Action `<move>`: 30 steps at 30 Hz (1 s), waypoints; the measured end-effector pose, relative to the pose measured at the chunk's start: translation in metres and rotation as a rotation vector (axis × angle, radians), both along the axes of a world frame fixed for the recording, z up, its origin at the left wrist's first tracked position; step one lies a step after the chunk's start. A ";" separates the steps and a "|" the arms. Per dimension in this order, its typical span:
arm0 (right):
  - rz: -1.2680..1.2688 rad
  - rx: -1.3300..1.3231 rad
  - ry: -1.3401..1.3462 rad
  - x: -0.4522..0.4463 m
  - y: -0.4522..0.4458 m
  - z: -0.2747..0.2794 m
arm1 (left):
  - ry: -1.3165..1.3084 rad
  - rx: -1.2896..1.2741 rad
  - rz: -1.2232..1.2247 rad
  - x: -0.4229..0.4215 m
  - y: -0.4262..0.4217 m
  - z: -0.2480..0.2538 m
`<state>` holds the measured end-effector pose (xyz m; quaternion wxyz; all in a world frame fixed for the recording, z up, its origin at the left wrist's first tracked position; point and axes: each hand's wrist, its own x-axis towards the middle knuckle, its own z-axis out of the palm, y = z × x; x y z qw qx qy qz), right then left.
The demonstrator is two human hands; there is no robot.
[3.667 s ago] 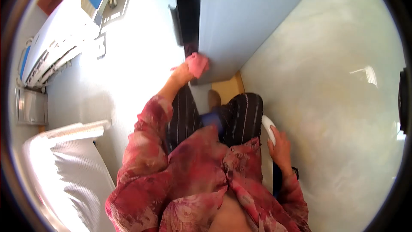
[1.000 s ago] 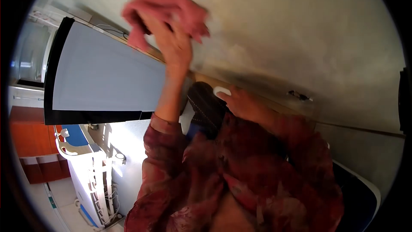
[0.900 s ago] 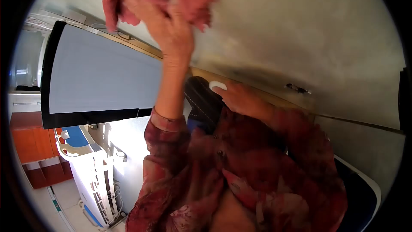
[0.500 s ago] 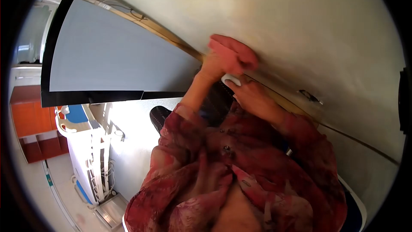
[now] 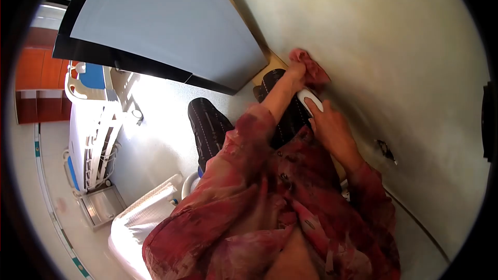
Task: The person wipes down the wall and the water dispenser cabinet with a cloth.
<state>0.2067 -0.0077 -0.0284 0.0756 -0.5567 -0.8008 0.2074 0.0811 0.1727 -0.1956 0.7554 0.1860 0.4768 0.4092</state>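
My left hand (image 5: 295, 74) is closed on a reddish-pink cloth (image 5: 309, 68), which lies against the pale wall low down, near the wooden baseboard. Part of the cloth hangs loose to the right of the fingers. Just below it, my right hand (image 5: 332, 125) grips a smooth white rounded object (image 5: 310, 99). Its far end reaches close to my left wrist, and its kind cannot be made out. Both hands are above my dark-trousered leg (image 5: 288, 119).
A large grey panel with a black frame (image 5: 166, 26) stands to the left. A dark socket-like fitting (image 5: 385, 151) is on the wall at right. Farther left are a hospital-type bed (image 5: 96, 129), an orange-red cabinet (image 5: 41, 70) and a metal box (image 5: 102, 207).
My view has shifted, so the panel appears higher. My left hand and the cloth have moved right and slightly down along the wall. More of the white object shows in my right hand.
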 end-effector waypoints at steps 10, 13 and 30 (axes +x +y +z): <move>0.027 0.025 -0.073 0.000 0.005 0.010 | -0.213 -0.062 0.394 -0.055 0.093 0.014; 0.009 0.000 -0.053 -0.002 0.010 0.009 | -0.112 0.010 0.324 -0.097 0.130 0.081; -0.002 -0.023 0.003 0.000 0.007 -0.001 | -0.018 -0.140 0.005 0.021 0.007 -0.043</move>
